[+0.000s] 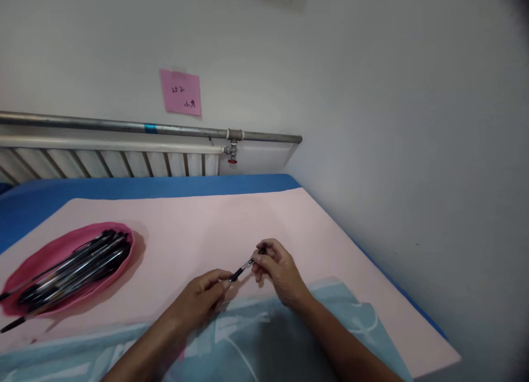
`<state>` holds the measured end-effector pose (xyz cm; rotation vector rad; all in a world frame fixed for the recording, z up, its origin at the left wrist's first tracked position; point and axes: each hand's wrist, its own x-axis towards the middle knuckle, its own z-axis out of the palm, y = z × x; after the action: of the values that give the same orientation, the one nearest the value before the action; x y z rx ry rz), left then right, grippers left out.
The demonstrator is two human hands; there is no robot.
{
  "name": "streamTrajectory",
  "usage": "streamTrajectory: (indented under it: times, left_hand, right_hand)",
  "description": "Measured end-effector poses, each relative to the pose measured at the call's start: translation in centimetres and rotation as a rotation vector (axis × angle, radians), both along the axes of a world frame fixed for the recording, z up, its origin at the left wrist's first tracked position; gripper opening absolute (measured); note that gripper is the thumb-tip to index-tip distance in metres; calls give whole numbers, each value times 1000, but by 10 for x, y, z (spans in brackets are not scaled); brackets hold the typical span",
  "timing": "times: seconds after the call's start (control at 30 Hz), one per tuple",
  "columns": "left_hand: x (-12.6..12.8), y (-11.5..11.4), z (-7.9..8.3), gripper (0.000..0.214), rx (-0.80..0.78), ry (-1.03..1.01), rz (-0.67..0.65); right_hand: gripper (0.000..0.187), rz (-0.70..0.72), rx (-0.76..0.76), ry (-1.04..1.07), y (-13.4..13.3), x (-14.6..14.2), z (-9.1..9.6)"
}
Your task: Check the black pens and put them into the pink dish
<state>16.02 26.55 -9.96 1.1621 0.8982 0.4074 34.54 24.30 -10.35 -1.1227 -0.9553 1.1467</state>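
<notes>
A slim pen (243, 268) with a clear barrel and black parts slants between my two hands, above the pink sheet. Thumb and fingers of my right hand (276, 269) are closed round its upper, black end. My left hand (202, 296) pinches at the lower end, where a small tip shows at the fingertips; whether a separate small part is there I cannot make out. To the left, a pink oval basket (61, 240) holds many similar black and clear pens (82, 266), some poking out over its near left rim.
A pale pink sheet (185, 227) covers the blue table (185, 187). Light blue patterned cloth (248, 349) lies along the near edge, under my forearms. Behind are a radiator (136, 162), a metal pipe (190, 131) with a red-handled valve (232, 156), and a pink note (181, 92). A wall rises at right.
</notes>
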Motion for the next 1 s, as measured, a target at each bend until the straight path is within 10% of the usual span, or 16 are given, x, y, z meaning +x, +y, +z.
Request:
streamTrajectory:
  times: [0.3,0.6,0.77,1.0]
  left_hand:
    - [2,-3,-14,36,135,-16,3]
    - [0,-15,-13,29,620,163,106]
    - [-71,6,11,32,1024,678,420]
    - [-178,43,30,30,1076,1015,525]
  right_hand:
    - [18,229,-100,-324,-11,-11,-3]
    - [26,257,-95,-396,-20,-26,-1]
    - [40,90,-101,-332,-32,-27,1]
    - [32,61,-120,-361,-48,-21,0]
